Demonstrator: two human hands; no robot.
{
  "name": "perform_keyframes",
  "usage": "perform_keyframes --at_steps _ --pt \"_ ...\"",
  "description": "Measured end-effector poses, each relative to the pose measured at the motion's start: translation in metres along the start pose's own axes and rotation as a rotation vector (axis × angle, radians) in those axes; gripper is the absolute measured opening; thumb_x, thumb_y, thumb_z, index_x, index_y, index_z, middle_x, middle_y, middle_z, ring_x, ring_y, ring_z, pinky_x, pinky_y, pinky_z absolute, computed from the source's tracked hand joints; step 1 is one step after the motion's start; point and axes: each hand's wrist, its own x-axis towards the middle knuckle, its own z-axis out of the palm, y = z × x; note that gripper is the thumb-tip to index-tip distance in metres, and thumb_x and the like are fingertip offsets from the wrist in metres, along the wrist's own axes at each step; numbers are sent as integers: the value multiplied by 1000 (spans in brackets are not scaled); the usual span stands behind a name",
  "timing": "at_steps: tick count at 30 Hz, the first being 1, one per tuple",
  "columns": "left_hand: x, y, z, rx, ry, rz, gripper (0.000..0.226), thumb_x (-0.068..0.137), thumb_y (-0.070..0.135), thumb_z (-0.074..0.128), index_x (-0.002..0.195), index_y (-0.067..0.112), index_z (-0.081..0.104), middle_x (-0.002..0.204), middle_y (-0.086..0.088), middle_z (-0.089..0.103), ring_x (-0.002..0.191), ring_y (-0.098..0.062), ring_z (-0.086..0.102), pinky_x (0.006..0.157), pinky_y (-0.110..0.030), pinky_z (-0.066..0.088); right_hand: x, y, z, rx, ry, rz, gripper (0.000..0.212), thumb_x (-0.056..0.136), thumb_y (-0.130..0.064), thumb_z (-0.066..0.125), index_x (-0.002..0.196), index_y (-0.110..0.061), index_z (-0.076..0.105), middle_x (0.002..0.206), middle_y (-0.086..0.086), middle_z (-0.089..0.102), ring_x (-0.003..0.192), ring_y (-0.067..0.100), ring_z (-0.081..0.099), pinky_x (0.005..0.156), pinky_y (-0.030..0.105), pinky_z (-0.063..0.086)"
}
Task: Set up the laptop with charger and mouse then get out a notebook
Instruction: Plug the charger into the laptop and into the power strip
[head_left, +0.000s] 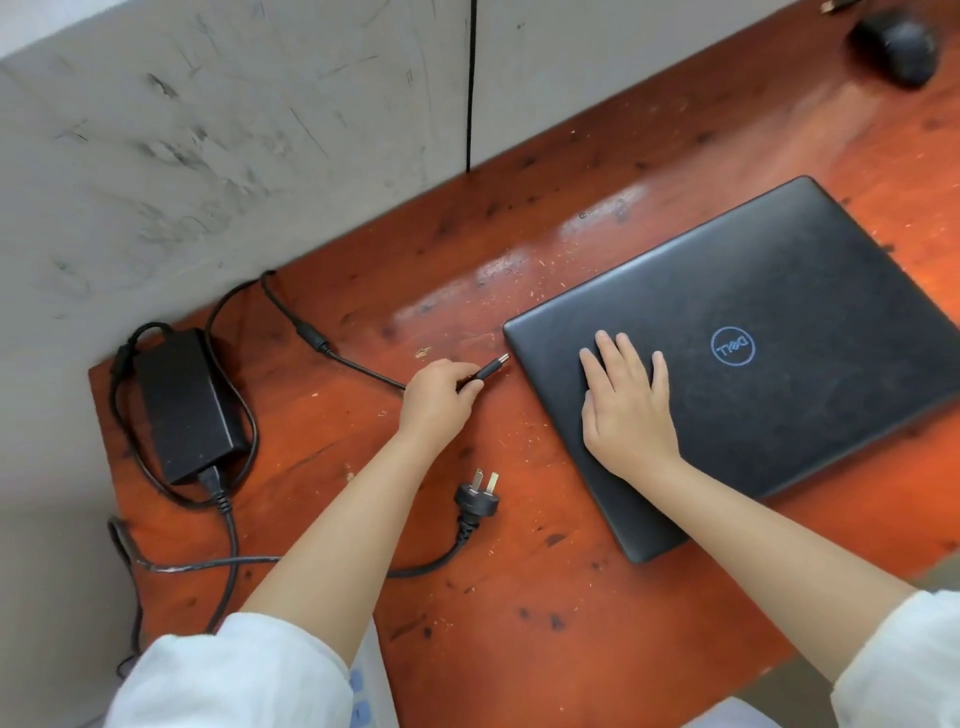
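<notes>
Left hand (436, 397) pinches charger plug (493, 368) aimed at closed laptop (753, 364), right hand (626, 410) flat, fingers spread, steadying it on table (519, 649).

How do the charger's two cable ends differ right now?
The slim black barrel connector is pinched in the left hand, tip just short of the closed black laptop; the black three-pin wall plug lies loose on the orange wooden desk, untouched. Both are unconnected.
</notes>
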Motion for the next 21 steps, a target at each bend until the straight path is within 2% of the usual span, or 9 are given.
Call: perform_keyframes --at_steps 7,13,21 --pt "4 5 -1 79 12 34 23 91 16 53 109 13 67 101 -16 66 99 -32 56 81 -36 44 0 1 0 -13 -16 -1 47 79 -4 60 126 2 51 138 23 48 131 40 40 104 64 28" --pt "3 2 0 81 24 92 24 90 13 56 110 7 66 106 -16 65 102 -32 57 84 -36 45 1 0 -1 -15 -6 -3 48 79 -4 60 125 3 51 137 24 48 130 41 41 103 65 29" --pt "4 -2 -2 197 60 220 22 91 10 54 106 0 66 103 -19 64 97 -34 56 77 -37 46 0 -1 -2 10 0 0 48 78 -9 47 123 3 53 136 25 49 129 42 41 102 66 29"
